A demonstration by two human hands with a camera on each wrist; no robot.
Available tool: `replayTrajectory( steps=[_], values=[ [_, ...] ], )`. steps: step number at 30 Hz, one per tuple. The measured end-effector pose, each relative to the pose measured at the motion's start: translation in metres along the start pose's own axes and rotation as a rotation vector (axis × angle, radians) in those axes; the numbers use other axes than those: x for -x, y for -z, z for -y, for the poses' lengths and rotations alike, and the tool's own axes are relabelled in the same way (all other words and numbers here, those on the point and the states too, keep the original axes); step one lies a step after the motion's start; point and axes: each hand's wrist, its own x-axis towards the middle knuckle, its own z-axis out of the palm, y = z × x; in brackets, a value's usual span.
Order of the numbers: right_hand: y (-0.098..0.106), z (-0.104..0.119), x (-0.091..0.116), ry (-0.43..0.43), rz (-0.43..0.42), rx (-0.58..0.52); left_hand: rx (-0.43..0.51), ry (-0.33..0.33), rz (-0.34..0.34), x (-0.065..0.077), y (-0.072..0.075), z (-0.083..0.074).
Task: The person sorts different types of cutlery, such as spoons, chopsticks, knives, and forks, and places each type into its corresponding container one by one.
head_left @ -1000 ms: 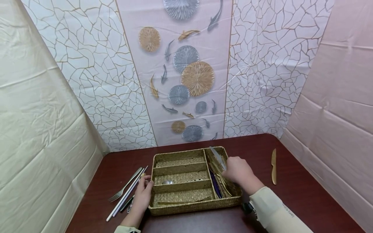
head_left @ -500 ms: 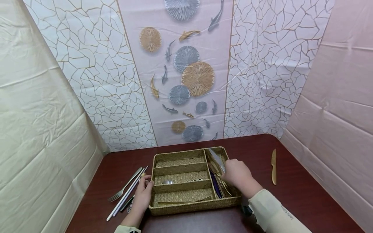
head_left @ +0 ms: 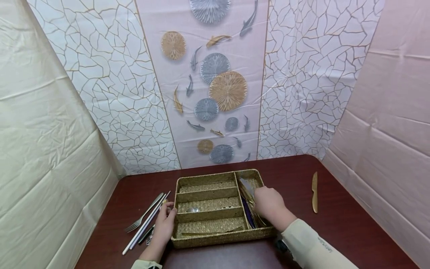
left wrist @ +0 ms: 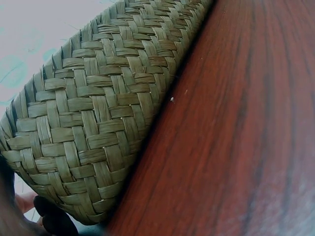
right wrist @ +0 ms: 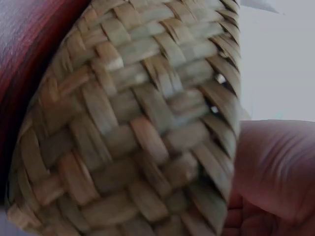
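A woven tray (head_left: pixel 206 194) with several compartments sits on the table. My left hand (head_left: pixel 162 226) rests against its left side, thumb and fingertips at the wall. My right hand (head_left: pixel 270 205) is over the long right compartment, gripping a silver table knife (head_left: pixel 247 186) whose blade points away from me; the handle is hidden in the hand. Under it lie gold cutlery and a purple-handled piece (head_left: pixel 248 215). The right wrist view shows the tray's woven outer wall (right wrist: pixel 128 128) and part of the right hand (right wrist: pixel 275 172). Woven wall (left wrist: pixel 93 108) fills much of the left wrist view.
Left of the tray lie a silver fork (head_left: pixel 134 225), pale chopsticks (head_left: pixel 142 231) and darker pieces partly behind the left hand. A gold knife (head_left: pixel 314 192) lies at the table's right. Inside the tray are a spoon (head_left: pixel 193 210) and a thin gold piece (head_left: pixel 211 233).
My right hand has moved a little left and toward me with the silver knife, and the blade sits lower in the right compartment. The left hand and tray stay nearly in place.
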Motion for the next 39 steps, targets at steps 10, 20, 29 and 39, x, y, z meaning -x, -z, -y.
replayTrajectory(
  steps=[10, 20, 29, 39],
  values=[
    [-0.007, 0.003, -0.006, 0.024, -0.027, 0.052, 0.006, -0.014, -0.005, 0.001, 0.0, 0.0],
    [-0.015, 0.007, -0.008, 0.032, -0.065, 0.138, -0.004, -0.011, -0.018, 0.001, 0.0, 0.001],
    [-0.016, 0.007, -0.009, 0.026, 0.008, 0.149, 0.005, -0.014, -0.02, 0.001, 0.001, 0.001],
    [-0.012, 0.004, -0.013, -0.028, 0.109, 0.1, 0.006, -0.011, -0.015, 0.001, 0.0, 0.001]
  ],
)
